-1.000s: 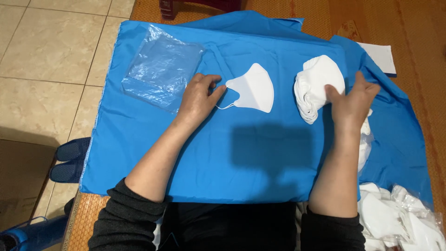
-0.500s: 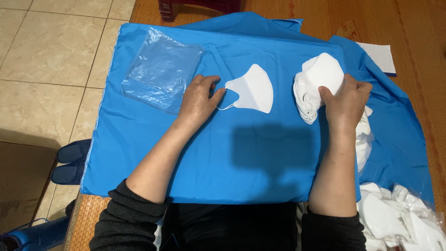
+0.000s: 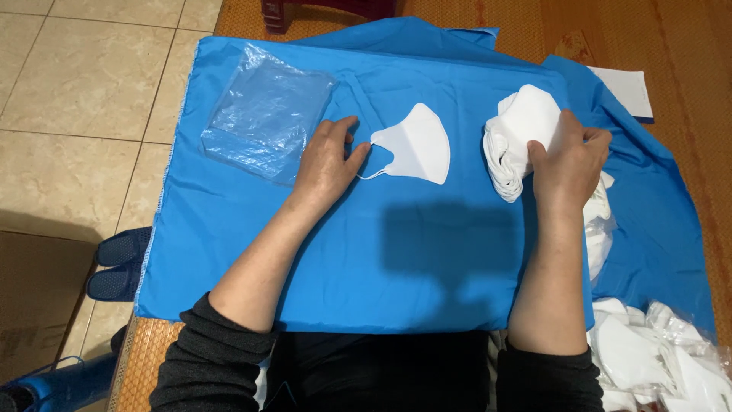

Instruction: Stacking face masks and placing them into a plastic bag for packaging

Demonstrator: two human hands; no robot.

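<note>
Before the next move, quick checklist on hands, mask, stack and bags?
1. Left hand on the single mask, at its ear loop: ok.
2. Single mask lies flat on the blue cloth: ok.
3. Right hand grips the mask stack: ok.
4. Plastic bags lie left of the left hand: ok.
5. Number of masks in the stack: cannot tell.

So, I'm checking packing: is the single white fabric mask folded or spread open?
Folded: the single white fabric mask lies flat in a half shape on the blue cloth.
</note>
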